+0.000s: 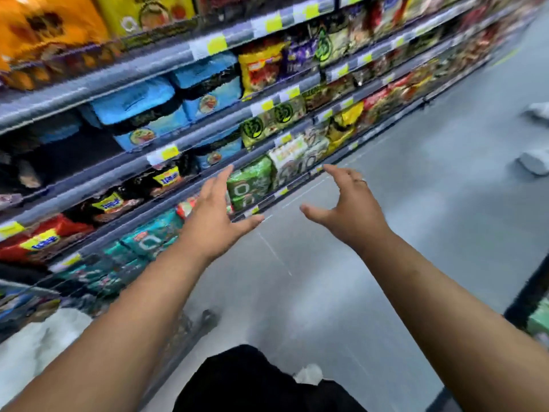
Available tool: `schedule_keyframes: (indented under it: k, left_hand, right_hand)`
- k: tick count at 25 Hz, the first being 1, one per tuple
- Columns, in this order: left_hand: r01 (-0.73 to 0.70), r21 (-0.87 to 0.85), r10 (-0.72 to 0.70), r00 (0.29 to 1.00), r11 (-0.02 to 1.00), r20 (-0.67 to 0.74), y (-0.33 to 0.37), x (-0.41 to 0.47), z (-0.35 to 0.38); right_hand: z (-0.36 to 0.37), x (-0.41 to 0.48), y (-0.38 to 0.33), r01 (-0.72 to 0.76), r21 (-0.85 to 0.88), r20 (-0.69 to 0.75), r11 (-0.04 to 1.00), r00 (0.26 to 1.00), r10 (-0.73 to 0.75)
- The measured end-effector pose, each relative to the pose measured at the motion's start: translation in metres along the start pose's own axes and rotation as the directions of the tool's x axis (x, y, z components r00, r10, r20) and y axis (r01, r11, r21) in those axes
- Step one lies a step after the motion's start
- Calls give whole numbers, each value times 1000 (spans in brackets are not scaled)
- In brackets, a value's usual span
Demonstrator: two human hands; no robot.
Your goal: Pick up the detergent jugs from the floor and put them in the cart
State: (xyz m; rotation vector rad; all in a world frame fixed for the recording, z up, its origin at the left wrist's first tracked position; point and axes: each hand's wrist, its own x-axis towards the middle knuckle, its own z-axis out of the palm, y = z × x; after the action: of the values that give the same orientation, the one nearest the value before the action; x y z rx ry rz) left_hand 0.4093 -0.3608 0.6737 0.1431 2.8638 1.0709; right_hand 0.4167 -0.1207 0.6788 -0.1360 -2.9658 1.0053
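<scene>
The view is blurred by motion. My left hand (218,212) and my right hand (349,205) are stretched out in front of me over the grey aisle floor (401,248), both open with fingers spread and holding nothing. Two pale grey-white objects lie on the floor at the far right, one (533,163) nearer and one (537,111) farther; they may be detergent jugs, too blurred to tell. Part of a wire cart (190,325) shows at the lower left under my left forearm, with something white (38,343) inside it.
Store shelves (208,93) packed with bright snack and noodle packets run along the whole left side. A dark shelf end (531,295) with green goods stands at the right edge. My dark trouser leg (252,379) fills the bottom centre.
</scene>
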Motion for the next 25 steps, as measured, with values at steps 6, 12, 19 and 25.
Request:
schedule_keyframes:
  k: [6, 12, 19, 25]
  left_hand:
    - [-284, -93, 295, 944, 954, 146, 130, 115, 92]
    - [-429, -175, 463, 823, 886, 328, 259, 252, 211]
    - [-591, -227, 618, 627, 774, 473, 417, 394, 314]
    - [-665, -259, 682, 515, 700, 520, 550, 482, 432]
  right_hand:
    - [-108, 39, 113, -213, 66, -178, 975, 959, 221]
    - [-201, 119, 230, -380, 87, -315, 921, 866, 388]
    - [-300, 192, 346, -560, 178, -416, 809, 703, 577]
    - [-394, 248, 488, -616, 178, -503, 767, 613, 609]
